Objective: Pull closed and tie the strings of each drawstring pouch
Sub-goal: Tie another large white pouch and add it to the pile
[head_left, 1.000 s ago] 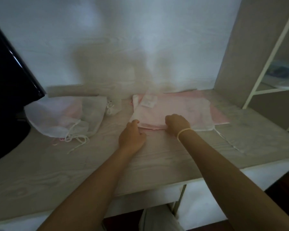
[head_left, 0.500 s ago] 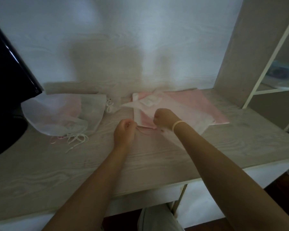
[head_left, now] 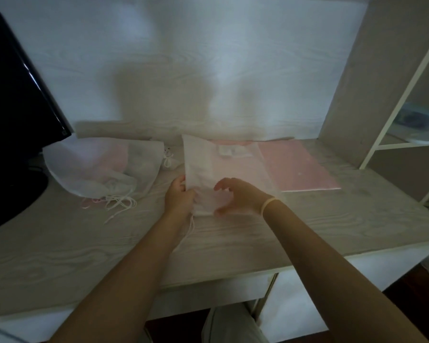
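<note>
A flat white drawstring pouch (head_left: 213, 167) lies in the middle of the desk, its near end lifted toward me. My left hand (head_left: 180, 199) grips that near end at its left corner, and a white string (head_left: 190, 225) hangs down below the hand. My right hand (head_left: 240, 196) hovers over the pouch's near right part with curved, spread fingers, touching it lightly at most. A pink pouch (head_left: 299, 169) lies flat under and to the right of the white one. At the left sits a heap of closed white pouches (head_left: 97, 169) with tied strings (head_left: 119, 201).
A black monitor (head_left: 15, 95) stands at the far left with its base on the desk (head_left: 84, 248). A wooden side panel and a white shelf frame (head_left: 391, 115) rise at the right. A white wall closes the back. The desk's front edge runs below my forearms.
The white pouch has been pulled off the pink one and turned lengthwise toward me. My left hand now grips its near end; my right hand has let go and spread its fingers.
</note>
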The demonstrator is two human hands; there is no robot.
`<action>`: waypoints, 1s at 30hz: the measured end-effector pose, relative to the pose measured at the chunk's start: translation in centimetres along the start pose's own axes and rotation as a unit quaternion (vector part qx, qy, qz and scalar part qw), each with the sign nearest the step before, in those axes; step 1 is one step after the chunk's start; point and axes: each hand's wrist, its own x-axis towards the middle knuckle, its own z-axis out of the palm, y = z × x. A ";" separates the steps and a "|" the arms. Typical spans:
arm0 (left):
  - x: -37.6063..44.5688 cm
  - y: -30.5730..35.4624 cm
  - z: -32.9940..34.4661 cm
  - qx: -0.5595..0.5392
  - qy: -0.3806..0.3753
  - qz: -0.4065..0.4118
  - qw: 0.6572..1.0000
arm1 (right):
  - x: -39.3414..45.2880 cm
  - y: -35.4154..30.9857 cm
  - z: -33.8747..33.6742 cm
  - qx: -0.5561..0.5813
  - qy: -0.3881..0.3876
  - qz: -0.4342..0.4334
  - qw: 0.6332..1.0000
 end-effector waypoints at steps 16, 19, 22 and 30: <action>-2.8 -0.7 -5.2 0.080 -0.104 -0.036 0.991 | -2.6 -1.3 5.2 0.025 0.213 -0.046 0.976; -3.3 -1.1 -5.2 0.051 -0.077 -0.022 0.996 | -4.1 0.8 5.0 -0.041 0.320 0.095 0.942; -3.3 -0.4 -4.8 -0.002 -0.070 -0.010 0.998 | -5.2 2.6 3.9 -0.053 0.288 0.225 0.929; -3.1 -0.4 -5.5 -0.142 -0.093 -0.010 0.985 | -5.2 4.1 2.8 0.230 0.424 0.248 0.840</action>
